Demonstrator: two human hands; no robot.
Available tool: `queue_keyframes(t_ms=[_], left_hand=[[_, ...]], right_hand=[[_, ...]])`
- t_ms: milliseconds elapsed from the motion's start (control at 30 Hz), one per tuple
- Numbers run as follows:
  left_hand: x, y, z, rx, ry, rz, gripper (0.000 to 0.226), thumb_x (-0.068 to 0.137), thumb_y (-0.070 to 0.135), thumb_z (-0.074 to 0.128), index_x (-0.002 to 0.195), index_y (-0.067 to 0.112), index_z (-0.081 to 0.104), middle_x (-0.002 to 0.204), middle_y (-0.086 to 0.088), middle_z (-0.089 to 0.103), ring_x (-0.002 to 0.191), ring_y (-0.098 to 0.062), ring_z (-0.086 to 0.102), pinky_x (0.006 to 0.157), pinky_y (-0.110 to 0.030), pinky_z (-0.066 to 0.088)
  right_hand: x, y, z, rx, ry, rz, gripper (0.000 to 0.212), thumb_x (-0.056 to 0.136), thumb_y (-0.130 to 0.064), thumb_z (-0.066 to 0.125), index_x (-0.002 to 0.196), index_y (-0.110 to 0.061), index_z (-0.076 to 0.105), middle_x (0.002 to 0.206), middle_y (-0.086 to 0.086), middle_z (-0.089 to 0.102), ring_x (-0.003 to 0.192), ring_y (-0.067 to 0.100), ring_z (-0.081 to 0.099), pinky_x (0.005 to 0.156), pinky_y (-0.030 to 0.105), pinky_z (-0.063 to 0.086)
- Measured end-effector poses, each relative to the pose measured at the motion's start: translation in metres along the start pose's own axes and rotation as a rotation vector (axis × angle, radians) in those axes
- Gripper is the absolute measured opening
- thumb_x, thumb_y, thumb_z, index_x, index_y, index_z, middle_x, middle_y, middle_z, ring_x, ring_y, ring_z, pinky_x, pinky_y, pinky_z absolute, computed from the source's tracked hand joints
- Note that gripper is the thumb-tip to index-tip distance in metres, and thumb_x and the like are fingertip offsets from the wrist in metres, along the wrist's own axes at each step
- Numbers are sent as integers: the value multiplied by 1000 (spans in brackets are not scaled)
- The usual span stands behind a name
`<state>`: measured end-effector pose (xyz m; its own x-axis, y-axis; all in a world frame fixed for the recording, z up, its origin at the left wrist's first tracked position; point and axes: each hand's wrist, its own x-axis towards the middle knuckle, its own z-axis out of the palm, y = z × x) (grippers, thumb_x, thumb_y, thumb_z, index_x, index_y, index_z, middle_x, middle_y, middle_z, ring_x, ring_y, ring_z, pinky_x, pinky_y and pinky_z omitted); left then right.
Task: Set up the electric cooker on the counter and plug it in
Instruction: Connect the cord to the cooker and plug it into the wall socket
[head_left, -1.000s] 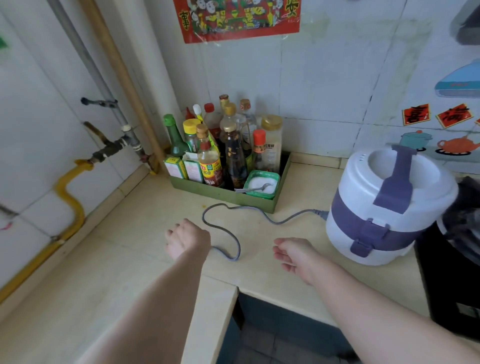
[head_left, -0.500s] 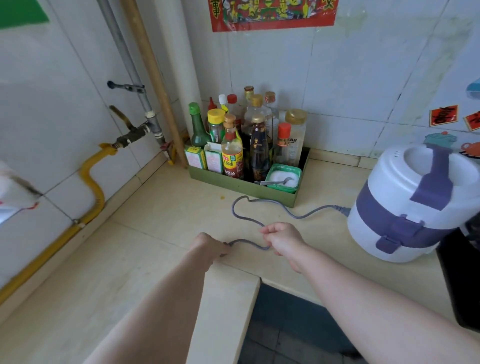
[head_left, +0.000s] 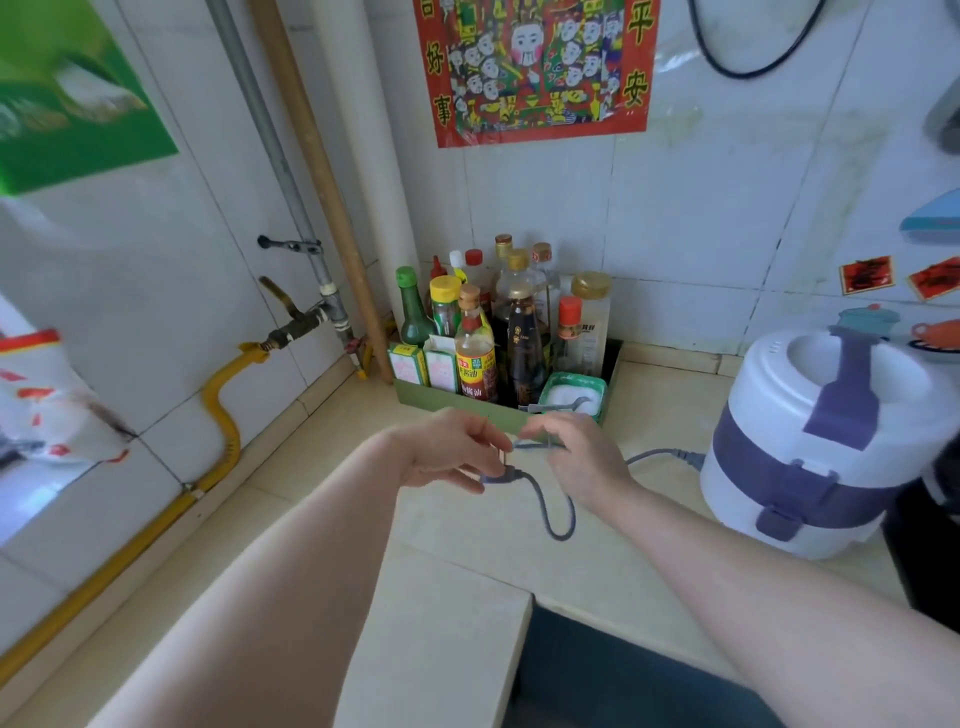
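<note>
Above the beige surface (head_left: 291, 525), both hands grip the grey power cord (head_left: 550, 514): left hand (head_left: 452, 454) pinching its plug (head_left: 501, 475), right hand (head_left: 582, 460) the cord. Right stands the white-and-purple electric cooker (head_left: 831, 441); behind, a green tray (head_left: 441, 397) holds sauce bottles (head_left: 475, 353) and a salt tub (head_left: 574, 395).

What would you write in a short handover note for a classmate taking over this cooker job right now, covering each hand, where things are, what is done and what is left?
Left hand: pinching the grey plug, prongs up, above the counter.
Right hand: holding the cord just past the plug; a loop hangs between the hands.
Electric cooker: upright on the counter at the right, lid closed, cord running into its left side.
Done: cooker placed, cord picked up.
Left: plug it in. No socket shows in this view, so find one first.
</note>
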<state>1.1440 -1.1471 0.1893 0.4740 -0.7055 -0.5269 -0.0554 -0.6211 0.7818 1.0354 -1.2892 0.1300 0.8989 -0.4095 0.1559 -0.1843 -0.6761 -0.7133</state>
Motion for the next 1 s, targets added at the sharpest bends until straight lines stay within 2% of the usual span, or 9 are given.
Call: queue_keyframes(t_ms=[100, 167, 300, 400, 500, 567, 733, 867, 1000], left_hand=[[-10, 45, -12, -225, -22, 173, 28, 87, -9, 58, 109, 8, 55, 70, 1, 66, 88, -23, 67, 95, -46, 53], [-15, 76, -18, -326, 21, 277, 36, 88, -10, 56, 118, 8, 50, 67, 0, 69, 85, -25, 69, 88, -43, 57], [-14, 124, -18, -444, 148, 400, 52, 85, -8, 62, 131, 6, 42, 102, -19, 66, 80, -27, 71, 76, -38, 62], [-3, 157, -6, -589, 264, 501, 55, 86, -5, 63, 134, 3, 39, 113, -26, 62, 84, -31, 70, 77, -40, 61], [7, 192, 4, -778, 397, 584, 54, 86, -3, 63, 134, 2, 39, 99, -21, 67, 90, -34, 70, 92, -45, 55], [11, 210, 13, -856, 427, 610, 51, 88, -3, 62, 133, 3, 39, 91, -17, 68, 86, -30, 71, 94, -44, 54], [27, 249, 48, -969, 333, 679, 48, 87, -5, 62, 131, -8, 44, 92, -17, 67, 79, -21, 70, 75, -26, 60], [38, 284, 79, -923, 274, 680, 7, 87, -4, 63, 93, -2, 64, 84, -9, 68, 82, -16, 66, 77, -19, 56], [49, 309, 98, -801, 417, 605, 12, 92, 13, 62, 103, 9, 63, 90, -2, 68, 95, -19, 64, 85, -31, 52]], right_hand=[[6, -2, -22, 50, -119, 70, 34, 77, -27, 39, 81, -22, 72, 88, -4, 69, 87, 13, 60, 80, 29, 45], [7, -1, -42, 117, -147, 77, 37, 72, -30, 33, 64, -19, 68, 70, -11, 67, 72, 5, 59, 75, 29, 44], [11, 0, -80, 262, -74, 82, 47, 92, -29, 41, 51, -18, 60, 50, -3, 59, 58, 16, 56, 73, 34, 45], [16, -12, -115, 196, -99, -2, 62, 91, -58, 34, 52, -19, 62, 37, -6, 43, 48, 15, 45, 68, 32, 39], [20, -16, -153, -1, 17, -39, 60, 94, -58, 35, 57, -19, 60, 52, -9, 57, 57, 10, 55, 72, 33, 42], [21, -11, -179, -194, 163, -34, 54, 97, -53, 30, 65, -19, 56, 71, 0, 64, 74, 22, 59, 75, 34, 41], [27, 4, -223, -642, 320, -79, 43, 103, -38, 18, 71, -22, 42, 73, -2, 53, 79, 29, 54, 85, 39, 33], [40, 17, -228, -539, 339, -72, 26, 100, -22, 21, 82, -19, 40, 79, -1, 54, 78, 26, 46, 77, 38, 32], [59, 24, -233, -359, 285, -48, 26, 95, -12, 29, 100, -16, 54, 101, 0, 60, 93, 26, 51, 73, 35, 37]])
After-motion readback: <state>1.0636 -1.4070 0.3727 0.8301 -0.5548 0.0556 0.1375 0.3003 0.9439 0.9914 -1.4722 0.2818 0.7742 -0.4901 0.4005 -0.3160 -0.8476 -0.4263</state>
